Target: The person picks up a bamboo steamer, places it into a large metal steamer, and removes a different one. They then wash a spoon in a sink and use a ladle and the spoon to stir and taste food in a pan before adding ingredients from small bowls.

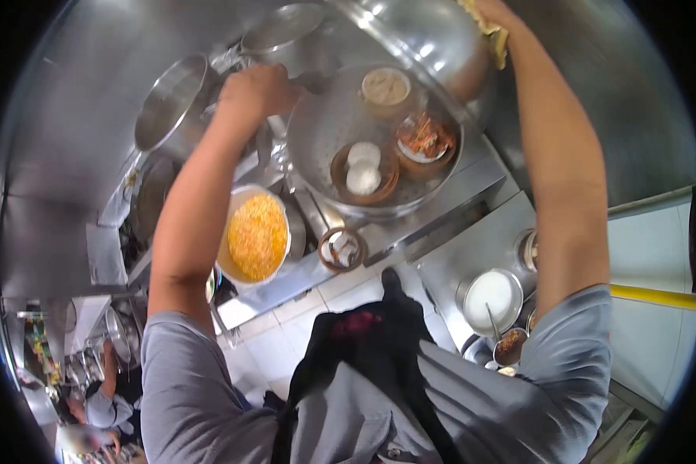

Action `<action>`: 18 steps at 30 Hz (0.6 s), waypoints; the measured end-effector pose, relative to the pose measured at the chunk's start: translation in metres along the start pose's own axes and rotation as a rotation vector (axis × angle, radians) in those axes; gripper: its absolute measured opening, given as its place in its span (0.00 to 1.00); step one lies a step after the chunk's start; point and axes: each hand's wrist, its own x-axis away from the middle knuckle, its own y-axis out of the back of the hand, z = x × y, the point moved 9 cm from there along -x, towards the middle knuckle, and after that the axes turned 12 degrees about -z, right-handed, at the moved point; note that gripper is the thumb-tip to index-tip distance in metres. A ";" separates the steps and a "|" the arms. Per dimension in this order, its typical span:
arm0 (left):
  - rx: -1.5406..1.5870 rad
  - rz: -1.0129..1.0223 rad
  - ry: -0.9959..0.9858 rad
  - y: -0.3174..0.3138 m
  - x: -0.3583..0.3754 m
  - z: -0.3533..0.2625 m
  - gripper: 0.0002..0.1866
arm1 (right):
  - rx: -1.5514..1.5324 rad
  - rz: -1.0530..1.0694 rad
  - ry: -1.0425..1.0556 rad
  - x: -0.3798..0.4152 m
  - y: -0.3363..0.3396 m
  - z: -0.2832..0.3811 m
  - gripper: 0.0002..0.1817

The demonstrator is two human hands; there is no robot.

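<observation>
At the top edge, my right hand, partly cut off, is closed on a yellow cloth against the raised domed metal lid. Under the tilted lid is a round steamer with a perforated floor. Inside stand a small basket with pale food, one with reddish-brown pieces, and a bamboo basket with white buns. My left hand is curled at the steamer's left rim; its fingertips and whatever they grip are hard to see.
A pot of orange-yellow chopped food sits left of a small basket with white pieces. Metal pans stand at the upper left. To the right are a pot of white liquid and a sauce bowl. Another person works at lower left.
</observation>
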 end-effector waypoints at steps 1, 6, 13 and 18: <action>-0.019 0.056 -0.017 0.005 0.027 0.005 0.24 | -0.034 0.014 -0.014 0.000 -0.002 -0.004 0.16; -0.079 0.355 -0.115 -0.033 0.160 0.016 0.23 | 0.085 -0.019 0.074 -0.007 -0.005 -0.003 0.19; -0.025 0.339 -0.251 -0.247 0.213 -0.025 0.11 | 0.118 -0.038 0.135 -0.008 -0.006 0.000 0.25; -0.029 0.341 -0.274 -0.289 0.207 -0.053 0.11 | 0.183 -0.045 0.206 -0.067 -0.005 -0.022 0.27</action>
